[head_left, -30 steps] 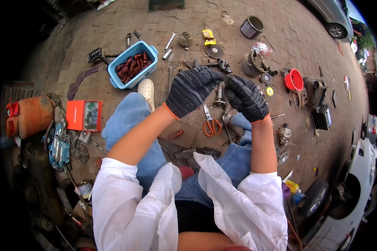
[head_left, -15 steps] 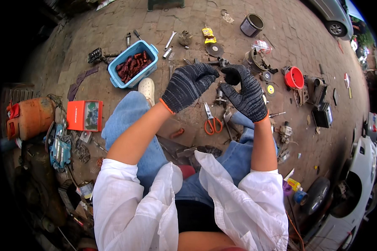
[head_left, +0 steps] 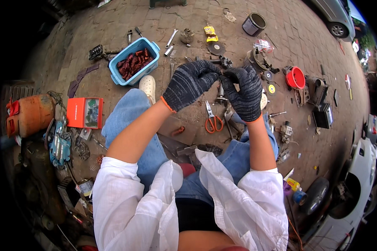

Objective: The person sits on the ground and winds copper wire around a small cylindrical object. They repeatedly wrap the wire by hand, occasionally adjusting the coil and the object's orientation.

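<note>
Dark grey knit gloves with orange cuffs cover both hands. My left hand (head_left: 186, 85) is raised with its fingers curled to a pinch. Close to its fingertips, my right hand (head_left: 242, 91) has thumb and fingers bent inward. Whatever may be between the fingertips is too small or hidden to tell. Beneath the hands lie orange-handled scissors (head_left: 213, 122), a metal shaft-like part (head_left: 222, 95) and several dark tools. A light blue plastic tub (head_left: 117, 76) of dark red-brown pieces sits beyond my left hand.
An orange gas cylinder (head_left: 35, 115) and an orange-red box (head_left: 75, 113) are at left. A red bowl (head_left: 294, 78), black metal case (head_left: 321, 115), tins (head_left: 251, 27) and grinding discs (head_left: 216, 47) lie about on the brick paving (head_left: 197, 21). Parked cars (head_left: 347, 192) and a tyre (head_left: 315, 194) border the right.
Both hands have shifted slightly, the left toward the left and up. My right hand's finger and thumb parted half a second ago and are now bent back toward the left fingertips.
</note>
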A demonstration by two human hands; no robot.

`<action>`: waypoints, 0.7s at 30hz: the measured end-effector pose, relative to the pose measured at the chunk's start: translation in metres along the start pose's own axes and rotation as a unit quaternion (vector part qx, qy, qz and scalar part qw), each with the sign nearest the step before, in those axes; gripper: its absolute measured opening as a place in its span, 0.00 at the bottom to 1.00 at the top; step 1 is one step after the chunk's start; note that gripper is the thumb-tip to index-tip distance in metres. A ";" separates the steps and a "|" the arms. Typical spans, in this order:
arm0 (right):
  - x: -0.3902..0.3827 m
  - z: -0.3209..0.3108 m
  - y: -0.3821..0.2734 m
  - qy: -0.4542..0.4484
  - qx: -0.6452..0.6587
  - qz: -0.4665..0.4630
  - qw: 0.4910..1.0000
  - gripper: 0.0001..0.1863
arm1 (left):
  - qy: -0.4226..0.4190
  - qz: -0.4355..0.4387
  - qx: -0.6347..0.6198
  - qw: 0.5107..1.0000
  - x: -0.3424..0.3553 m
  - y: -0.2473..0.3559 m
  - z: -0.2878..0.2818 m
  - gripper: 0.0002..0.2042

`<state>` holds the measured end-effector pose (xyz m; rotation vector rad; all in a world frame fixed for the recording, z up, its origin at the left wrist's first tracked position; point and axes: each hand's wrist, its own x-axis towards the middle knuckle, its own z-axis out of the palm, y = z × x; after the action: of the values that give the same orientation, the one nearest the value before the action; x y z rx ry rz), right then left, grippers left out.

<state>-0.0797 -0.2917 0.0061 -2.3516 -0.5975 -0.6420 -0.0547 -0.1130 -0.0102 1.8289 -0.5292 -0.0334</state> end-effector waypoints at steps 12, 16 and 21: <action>-0.002 0.005 -0.005 -0.115 0.398 0.354 0.839 0.06 | 0.038 0.065 0.080 0.994 -0.001 0.004 0.002 0.07; -0.007 0.012 0.011 -0.110 0.744 0.388 0.533 0.09 | 0.041 0.089 0.083 0.992 0.001 0.002 0.005 0.06; -0.001 -0.007 0.005 -0.139 0.435 0.393 0.798 0.10 | 0.054 0.057 0.086 0.993 0.000 -0.005 0.004 0.07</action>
<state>-0.0794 -0.3003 0.0082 -1.5554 0.0464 0.3349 -0.0542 -0.1156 -0.0162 1.9523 -0.5740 0.1920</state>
